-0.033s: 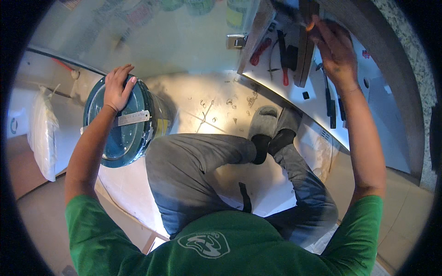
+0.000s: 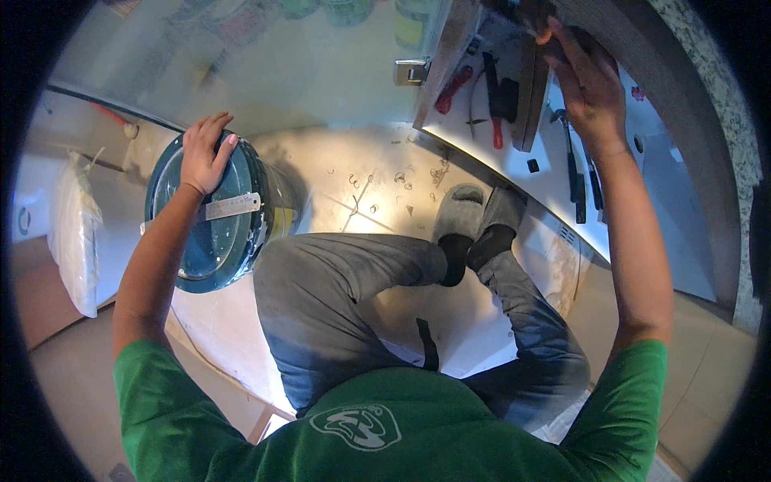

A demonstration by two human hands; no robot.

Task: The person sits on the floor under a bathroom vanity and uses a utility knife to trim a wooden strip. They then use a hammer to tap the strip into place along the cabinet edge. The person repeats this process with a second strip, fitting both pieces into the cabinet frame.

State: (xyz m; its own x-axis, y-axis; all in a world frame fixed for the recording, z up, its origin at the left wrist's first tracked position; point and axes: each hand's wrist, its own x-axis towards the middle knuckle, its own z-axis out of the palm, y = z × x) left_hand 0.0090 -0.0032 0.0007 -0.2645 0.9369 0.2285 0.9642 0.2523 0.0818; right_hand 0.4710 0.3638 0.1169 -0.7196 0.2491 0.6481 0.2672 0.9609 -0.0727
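Observation:
My left hand (image 2: pixel 207 157) lies flat on the dark teal lid (image 2: pixel 213 253) of a bucket, fingers stretched toward its far rim. Beneath that wrist, a steel ruler (image 2: pixel 233 206) crosses the lid. Up at the right, my right hand (image 2: pixel 590 88) reaches into a low cabinet beside a wooden divider (image 2: pixel 532 104). Its fingers close on something with a small orange part (image 2: pixel 544 37); the rest is dark and blurred. Below this hand a hammer (image 2: pixel 569 149) with a dark handle rests on the white cabinet base.
Left of the divider lie a red coil (image 2: pixel 454 90) and a red-and-black tool (image 2: pixel 499 104). A frosted glass door (image 2: pixel 305 80) with a metal hinge (image 2: pixel 412 72) stands ahead. Shavings (image 2: pixel 400 177) litter the floor near my slippers (image 2: pixel 461 213). A wrapped white package (image 2: pixel 79 233) stands far left.
My right hand has shifted slightly, and its fingers have a different bend near the orange part. The left hand stays on the lid.

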